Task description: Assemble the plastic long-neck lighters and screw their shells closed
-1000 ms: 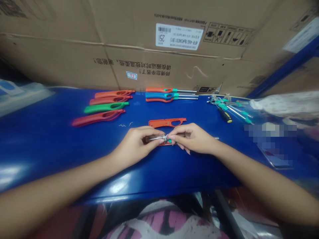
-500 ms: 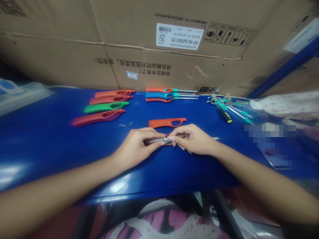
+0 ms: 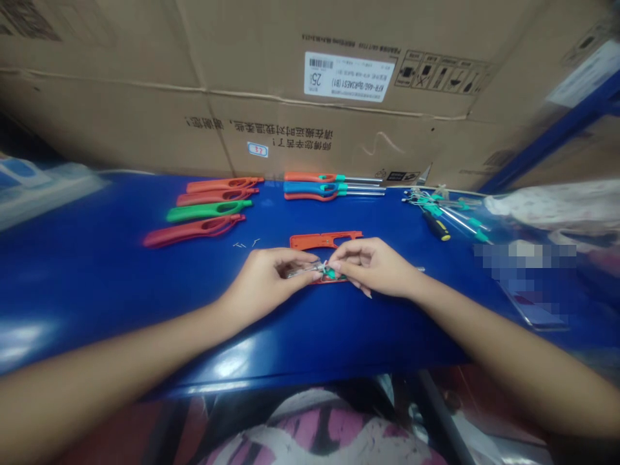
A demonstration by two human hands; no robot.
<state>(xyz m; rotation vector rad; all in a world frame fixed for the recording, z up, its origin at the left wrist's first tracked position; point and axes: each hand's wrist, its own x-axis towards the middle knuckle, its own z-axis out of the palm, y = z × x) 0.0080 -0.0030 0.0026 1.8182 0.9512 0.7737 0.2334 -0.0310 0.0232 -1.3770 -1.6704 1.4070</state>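
Cardboard box's [image 3: 271, 64] got a white label [image 3: 349, 76], upside down: KFR-46G/BpR3AES1 (B1), plus a 25. Flipped Chinese print [image 3: 290, 134] on the box too, ending 谢谢您!

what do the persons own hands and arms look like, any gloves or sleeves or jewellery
Both the left hand and the right hand are ungloved, with slender fingers and no rings visible. The forearms are uncovered, with no sleeves, watch or bracelet on the parts clearly in view. Finer details, such as nail polish, are too small to tell.

hands [image 3: 264, 278]: bare | forearms [image 3: 150, 345]: bare, slim | garment [image 3: 322, 436]: pink and white, dark streaky print
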